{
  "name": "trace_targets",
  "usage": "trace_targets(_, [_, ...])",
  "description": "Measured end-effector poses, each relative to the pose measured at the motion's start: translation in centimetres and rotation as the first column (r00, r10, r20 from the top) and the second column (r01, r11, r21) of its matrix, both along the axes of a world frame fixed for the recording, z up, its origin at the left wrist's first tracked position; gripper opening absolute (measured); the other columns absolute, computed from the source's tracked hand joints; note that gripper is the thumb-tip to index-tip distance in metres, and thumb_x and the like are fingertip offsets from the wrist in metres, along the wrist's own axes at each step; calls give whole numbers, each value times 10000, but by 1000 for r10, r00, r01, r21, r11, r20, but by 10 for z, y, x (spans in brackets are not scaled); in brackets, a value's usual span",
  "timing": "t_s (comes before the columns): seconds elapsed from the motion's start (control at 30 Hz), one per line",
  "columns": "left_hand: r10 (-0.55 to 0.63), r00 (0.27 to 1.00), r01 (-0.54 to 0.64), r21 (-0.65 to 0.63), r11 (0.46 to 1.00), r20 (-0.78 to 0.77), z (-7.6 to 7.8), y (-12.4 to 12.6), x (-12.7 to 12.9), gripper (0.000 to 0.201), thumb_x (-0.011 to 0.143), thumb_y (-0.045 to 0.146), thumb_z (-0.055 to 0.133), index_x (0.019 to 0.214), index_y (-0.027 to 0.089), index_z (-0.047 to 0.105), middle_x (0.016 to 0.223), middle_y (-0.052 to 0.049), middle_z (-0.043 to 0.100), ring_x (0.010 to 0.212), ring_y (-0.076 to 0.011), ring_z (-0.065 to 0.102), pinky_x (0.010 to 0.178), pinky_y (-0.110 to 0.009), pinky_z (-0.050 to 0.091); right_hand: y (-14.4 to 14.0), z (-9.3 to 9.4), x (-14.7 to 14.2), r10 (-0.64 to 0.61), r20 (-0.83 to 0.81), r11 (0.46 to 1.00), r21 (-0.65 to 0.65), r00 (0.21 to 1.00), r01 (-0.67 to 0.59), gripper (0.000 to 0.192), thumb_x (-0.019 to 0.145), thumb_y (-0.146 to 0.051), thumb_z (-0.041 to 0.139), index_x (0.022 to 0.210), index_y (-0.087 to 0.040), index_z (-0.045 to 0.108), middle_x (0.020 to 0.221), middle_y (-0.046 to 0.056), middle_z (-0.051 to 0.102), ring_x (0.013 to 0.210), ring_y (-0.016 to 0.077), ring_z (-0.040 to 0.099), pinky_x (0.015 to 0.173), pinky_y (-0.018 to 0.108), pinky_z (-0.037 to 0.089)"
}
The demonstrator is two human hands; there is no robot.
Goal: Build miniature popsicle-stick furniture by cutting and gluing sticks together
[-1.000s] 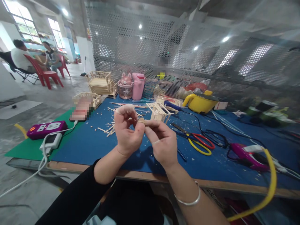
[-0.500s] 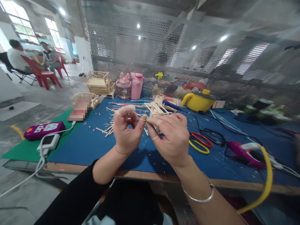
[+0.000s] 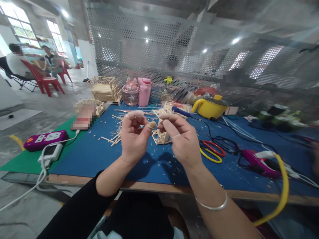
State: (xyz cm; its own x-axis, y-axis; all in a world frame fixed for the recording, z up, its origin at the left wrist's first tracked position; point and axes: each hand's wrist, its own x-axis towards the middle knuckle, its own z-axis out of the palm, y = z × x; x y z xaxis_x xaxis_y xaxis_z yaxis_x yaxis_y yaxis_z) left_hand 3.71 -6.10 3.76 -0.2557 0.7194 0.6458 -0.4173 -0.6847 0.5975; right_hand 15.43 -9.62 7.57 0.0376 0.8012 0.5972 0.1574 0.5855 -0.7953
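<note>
Both hands raised over blue table [image 3: 94, 156]. Left hand [image 3: 134, 137] curled, thumb tip wrapped in tan finger cot [image 3: 151, 125]. Right hand [image 3: 180, 139] pinching just beside it, fingertips near cot. Small stick frame model [image 3: 160, 136] on table behind hands. Scissors [image 3: 211, 151] right, scattered sticks [image 3: 116, 134] left.

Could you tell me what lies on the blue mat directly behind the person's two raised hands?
Behind the left hand loose wooden sticks lie scattered on the blue mat. Behind the right hand stands a small stick frame; the hands cover its right side and the mat beneath.
</note>
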Motion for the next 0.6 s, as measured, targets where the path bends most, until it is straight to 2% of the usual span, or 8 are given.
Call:
trace_targets(0.03, [-109, 994, 111, -80, 991, 24, 2, 1, -2, 326, 694, 293, 813, 890, 215, 565, 722, 50, 566, 588, -55, 554, 473, -129, 475, 1, -1, -1, -16, -2, 1000, 14, 1000, 16, 134, 840, -278, 597, 931, -208, 666, 796, -6, 692, 736, 126, 650, 714, 288, 534])
trace_targets(0.07, [-231, 971, 237, -153, 960, 54, 4, 2, -3, 340, 682, 343, 819, 878, 213, 574, 721, 47, 571, 597, -58, 563, 481, -133, 483, 1, -2, -1, -36, 2, 999, 29, 999, 36, 126, 842, -268, 595, 929, -209, 664, 811, -4, 693, 741, 126, 646, 720, 290, 534])
trace_targets(0.13, [-449, 885, 466, -234, 853, 125, 6, 3, -6, 432, 645, 434, 828, 951, 231, 601, 788, 26, 620, 689, -82, 612, 553, -158, 523, 1, -6, -1, -80, 21, 994, 75, 997, 78, 124, 847, -251, 592, 944, -213, 659, 858, 3, 693, 771, 131, 640, 746, 300, 534])
trace_targets(0.2, [-586, 796, 605, -246, 757, 155, 7, 4, -9, 591, 615, 510, 822, 1108, 274, 595, 974, -20, 681, 842, -124, 649, 659, -206, 553, 2, -9, 0, -132, 41, 981, 152, 990, 125, 149, 860, -238, 579, 988, -219, 654, 904, 14, 684, 804, 140, 632, 772, 314, 530])
trace_targets(0.3, [-668, 735, 673, -253, 695, 119, 6, 3, -12, 745, 603, 604, 784, 1248, 311, 552, 1226, -76, 657, 986, -179, 651, 716, -254, 554, 2, -11, 5, -252, 90, 930, 298, 963, 216, 201, 871, -218, 568, 1057, -221, 645, 914, 27, 646, 817, 150, 605, 793, 333, 515])
trace_targets(0.47, [-679, 730, 672, -258, 694, 74, 2, 0, -12, 786, 617, 604, 776, 1307, 326, 521, 1242, -76, 671, 1020, -186, 652, 719, -253, 536, -1, -10, 9, -429, 144, 837, 435, 892, 332, 282, 804, -211, 672, 1085, -221, 641, 883, 9, 636, 790, 148, 596, 763, 319, 516])
trace_targets(0.53, [-698, 715, 686, -248, 685, 50, 0, 0, -12, 762, 642, 552, 789, 1319, 336, 514, 1218, -61, 688, 1035, -171, 647, 732, -239, 528, -1, -8, 9, -449, 166, 815, 479, 878, 326, 178, 814, -216, 674, 993, -225, 670, 868, 5, 672, 792, 149, 616, 762, 318, 517])
trace_targets(0.6, [-708, 706, 690, -247, 680, 24, -1, 0, -13, 738, 657, 508, 798, 1319, 339, 519, 1198, -55, 700, 1021, -162, 650, 739, -233, 526, -1, -5, 12, -447, 186, 820, 476, 875, 317, 51, 843, -217, 649, 875, -226, 687, 836, 1, 697, 776, 147, 629, 752, 313, 515])
